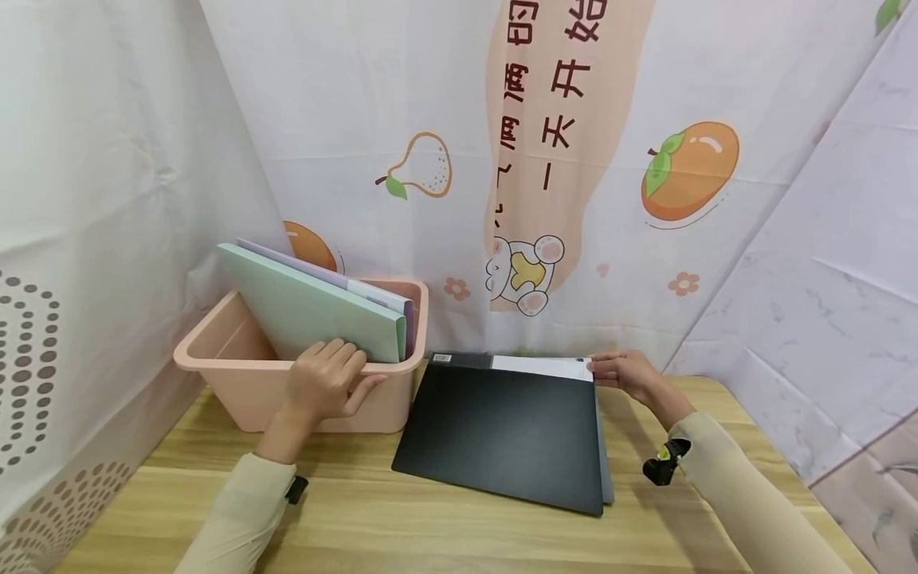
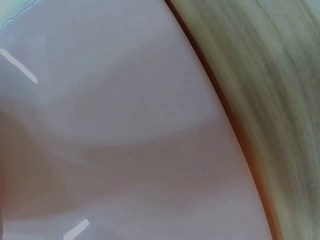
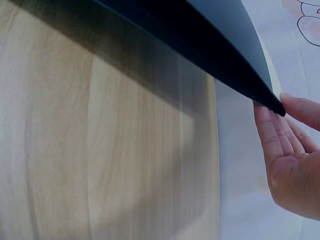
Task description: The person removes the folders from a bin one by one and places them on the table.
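A pink plastic bin [image 1: 301, 402] stands at the left of the table, and its smooth wall [image 2: 125, 100] fills most of the left wrist view. My left hand [image 1: 326, 383] grips its front rim, fingers over the edge and thumb outside. A light green folder [image 1: 315, 303] and a purple folder [image 1: 308, 270] lean inside it. Right of the bin is a black folder [image 1: 502, 438] with a white label strip along its far edge. My right hand [image 1: 624, 372] pinches its far right corner; in the right wrist view that corner is lifted off the wood.
The wooden table [image 1: 373, 526] ends at the back against a printed curtain [image 1: 459, 96] with fruit and lettering. More white cloth [image 1: 93, 199] hangs close along the left side, and marbled cloth [image 1: 825, 319] along the right.
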{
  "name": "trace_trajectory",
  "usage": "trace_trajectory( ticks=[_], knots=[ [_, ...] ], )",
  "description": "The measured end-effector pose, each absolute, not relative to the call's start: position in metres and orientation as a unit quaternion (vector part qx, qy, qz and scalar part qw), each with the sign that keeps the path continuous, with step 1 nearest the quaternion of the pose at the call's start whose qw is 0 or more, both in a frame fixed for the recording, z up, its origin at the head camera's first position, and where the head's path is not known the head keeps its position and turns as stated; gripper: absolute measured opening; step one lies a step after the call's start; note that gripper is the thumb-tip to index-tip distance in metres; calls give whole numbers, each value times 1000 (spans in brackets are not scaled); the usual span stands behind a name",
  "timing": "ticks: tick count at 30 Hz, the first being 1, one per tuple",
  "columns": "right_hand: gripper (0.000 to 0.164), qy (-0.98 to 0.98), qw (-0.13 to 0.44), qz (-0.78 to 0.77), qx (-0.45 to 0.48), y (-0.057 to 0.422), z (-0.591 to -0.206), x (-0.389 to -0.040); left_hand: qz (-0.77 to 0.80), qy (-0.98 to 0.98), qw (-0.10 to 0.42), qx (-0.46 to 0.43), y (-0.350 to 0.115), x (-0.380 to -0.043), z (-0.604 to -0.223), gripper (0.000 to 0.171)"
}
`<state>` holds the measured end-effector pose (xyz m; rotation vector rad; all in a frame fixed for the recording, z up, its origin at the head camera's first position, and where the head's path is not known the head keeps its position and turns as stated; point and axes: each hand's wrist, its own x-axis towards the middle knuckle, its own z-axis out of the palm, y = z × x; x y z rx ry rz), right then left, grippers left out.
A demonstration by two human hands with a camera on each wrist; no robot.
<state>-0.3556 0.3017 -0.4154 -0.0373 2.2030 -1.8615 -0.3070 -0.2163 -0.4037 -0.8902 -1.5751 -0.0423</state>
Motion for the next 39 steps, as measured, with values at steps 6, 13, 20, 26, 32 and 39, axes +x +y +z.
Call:
trace_trajectory(
  ticks=[6,13,20,26,32,39],
  knots=[
    [60,754,135,-643,-6,301,-418,-355,-17,-684,617,-389,-216,-307,-404,50],
    [59,758,130,-639,-9,300,-422,-355,-17,-682,621,-386,-218,-308,-406,51],
    [57,748,139,-649,-1,301,-426,-354,-18,-682,621,-385,-218,-308,-405,51],
    [58,733,127,-668,16,301,-432,-355,-17,-684,621,-383,-218,-307,-405,51],
    [60,730,111,-674,27,302,-438,-357,-19,-686,619,-383,-217,-307,-404,51],
    [64,729,117,-673,33,301,-443,-358,-20,-684,620,-384,-217,-309,-404,51]
  ],
)
